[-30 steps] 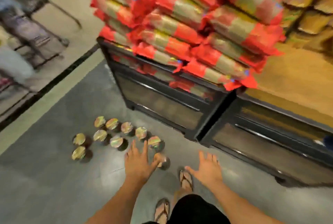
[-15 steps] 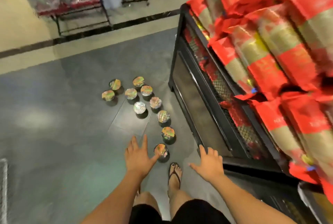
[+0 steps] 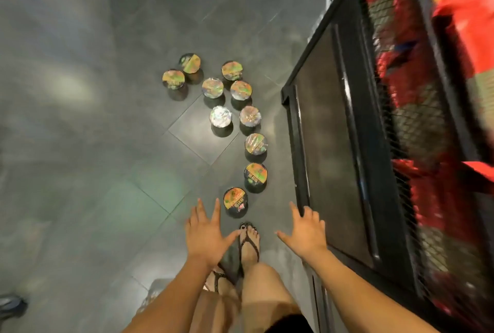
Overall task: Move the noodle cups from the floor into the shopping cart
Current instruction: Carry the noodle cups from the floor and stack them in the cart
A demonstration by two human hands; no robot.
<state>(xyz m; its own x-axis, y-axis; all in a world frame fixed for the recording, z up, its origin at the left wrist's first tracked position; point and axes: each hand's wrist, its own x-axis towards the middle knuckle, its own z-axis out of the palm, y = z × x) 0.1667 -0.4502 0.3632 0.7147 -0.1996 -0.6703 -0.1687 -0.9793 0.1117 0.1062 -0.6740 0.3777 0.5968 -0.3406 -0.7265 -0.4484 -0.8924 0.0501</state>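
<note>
Grey tiled floor point(image 3: 80, 145) fills most of the view. The black display rack point(image 3: 334, 145) runs down the right side, its mesh shelf stuffed with red packs point(image 3: 454, 25), too blurred to count. One person stands just left of the rack's near end: two bare legs, two feet in flip-flops point(image 3: 250, 241). Both hands are out in front, palms down, fingers spread wide, holding nothing. The left hand point(image 3: 205, 236) is the one further from the rack. The right hand point(image 3: 307, 233) is just beside the rack's lower panel, contact unclear. Noodle cups point(image 3: 220, 116): ten, all upright on the floor left of the rack, foil lids up. They form a loose curving line along the rack's front that fans away from it at the far end. The nearest cup point(image 3: 235, 198) sits just beyond the left fingertips, apart from them. No shopping cart that I can make out. The task looks barely begun: every cup on the floor, none in hand. The step in hand reads as the reach for the first cup. To do it well, bend lower, bring a hand down over the nearest cup and wrap the fingers round the side wall, not the thin lid. With two free hands, take it and the next cup along point(image 3: 255, 173) together. Lift straight up, since the neighbours stand close and light cups likely tip easily. Keep the right arm off the rack.
</note>
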